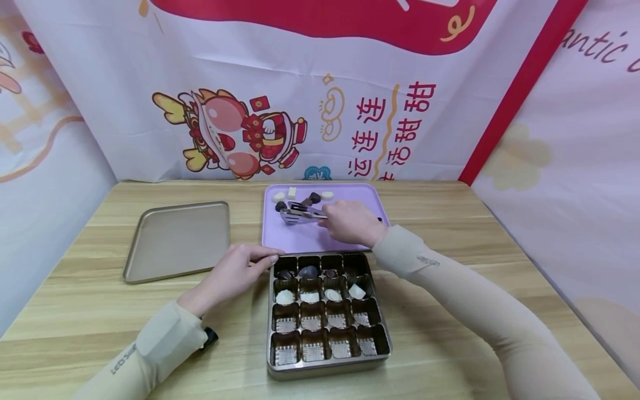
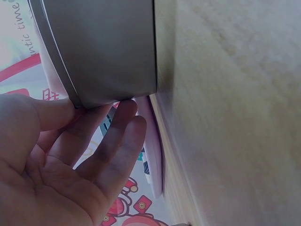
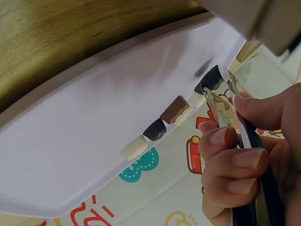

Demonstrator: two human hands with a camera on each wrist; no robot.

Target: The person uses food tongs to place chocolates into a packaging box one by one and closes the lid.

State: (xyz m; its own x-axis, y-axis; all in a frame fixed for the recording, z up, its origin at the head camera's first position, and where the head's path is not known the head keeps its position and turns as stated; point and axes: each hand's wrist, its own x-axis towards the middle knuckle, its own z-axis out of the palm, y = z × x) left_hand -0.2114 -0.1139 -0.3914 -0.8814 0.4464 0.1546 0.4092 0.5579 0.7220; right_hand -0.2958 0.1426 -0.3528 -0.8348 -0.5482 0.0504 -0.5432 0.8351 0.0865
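Observation:
In the head view my right hand (image 1: pixel 350 222) grips metal tongs (image 1: pixel 301 215) over the lilac tray (image 1: pixel 315 240). Between the tong tips, in the right wrist view, is a dark chocolate (image 3: pixel 211 80), with a shadow beside it on the tray. Near it lie a brown chocolate bar piece (image 3: pixel 174 109), another dark chocolate (image 3: pixel 154 129) and white ones (image 3: pixel 134 148). My left hand (image 1: pixel 235 278) holds the far left corner of a metal chocolate box (image 1: pixel 330 366), thumb at the rim and fingers against its wall. Dark chocolates fill the box's far row; white ones (image 1: pixel 285 297) sit in the second.
A flat metal lid or tray (image 1: pixel 180 239) lies on the wooden table (image 1: pixel 440 355) at the left. Compartments in the two near rows (image 1: pixel 312 322) show bare ridged bottoms. Behind the table hangs a printed cloth (image 1: pixel 320 72).

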